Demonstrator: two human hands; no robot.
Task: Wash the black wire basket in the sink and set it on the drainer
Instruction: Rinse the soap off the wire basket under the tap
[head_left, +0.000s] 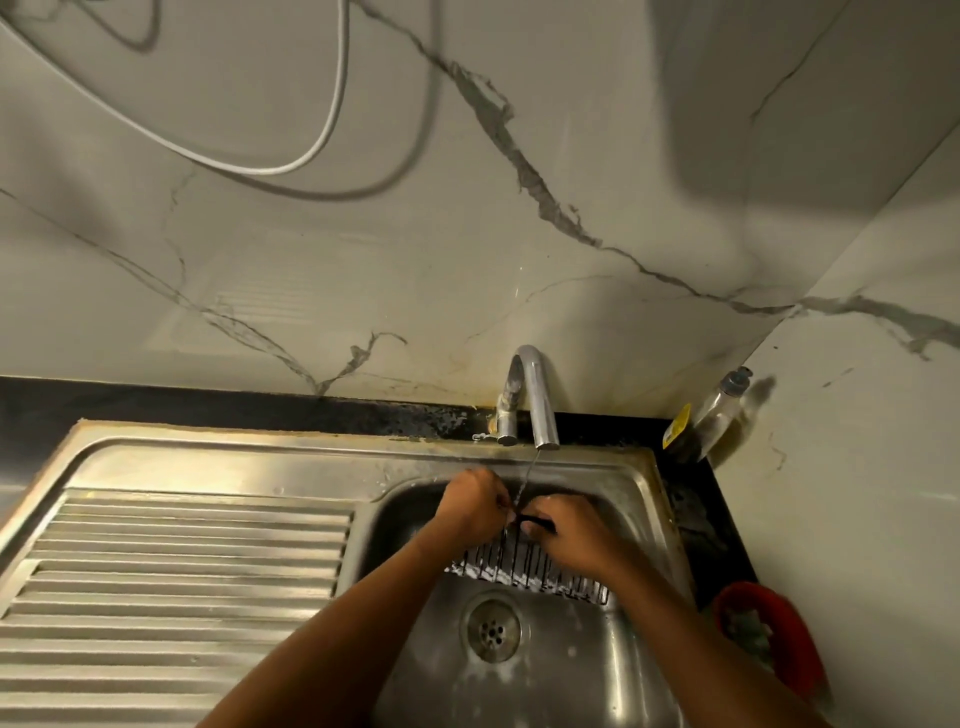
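Basket (519, 566), the black wire one, is down in the sink (571, 670) under a thin trickle from the tap (537, 400). Left hand (475, 506) and right hand (566, 535) both pinch its top rim. Ribbed drainer (182, 571) is just to the left.

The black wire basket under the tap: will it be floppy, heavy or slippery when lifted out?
Probably stiff: the wire basket shows straight, even bars while the left hand and right hand grip its top edge. Likely light, being mostly gaps. Possibly slippery, since water from the tap runs over it and foam clings below.
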